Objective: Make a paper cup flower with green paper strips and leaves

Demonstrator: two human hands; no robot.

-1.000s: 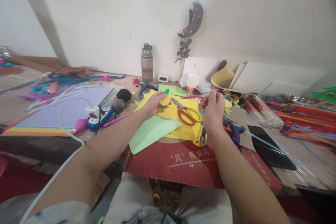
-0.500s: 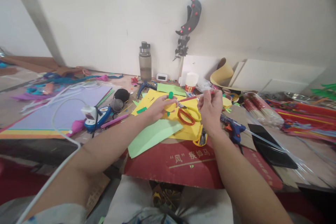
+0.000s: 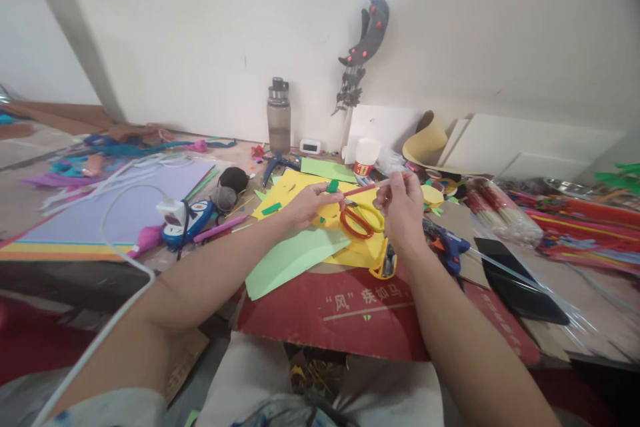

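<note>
In my left hand (image 3: 311, 205), the fingers are pinched on a small yellow paper piece with a green paper strip (image 3: 333, 185) at its top. My right hand (image 3: 404, 210) is closed on a thin red stick (image 3: 361, 188), much like a pencil. Its left end reaches the fingertips of my left hand; whether they grip it is unclear. Below and between the hands lie scissors (image 3: 357, 224) with red-orange and yellow loops, on yellow paper sheets (image 3: 285, 188). A light green sheet (image 3: 295, 260) lies under my left forearm. Near my right wrist sits a yellow tape dispenser (image 3: 384, 264).
A red cardboard sheet (image 3: 325, 320) covers the table's front edge. Behind stand a water bottle (image 3: 279, 120) and a paper cup (image 3: 367, 152). To the right are a blue glue gun (image 3: 453, 250) and a black tablet-like slab (image 3: 517, 283). A power strip (image 3: 187, 227) lies left.
My left hand has moved slightly right, its fingertips now meeting the red stick's end. The yellow piece, plainly visible before, is mostly hidden by the fingers. My right hand stays nearly in place.
</note>
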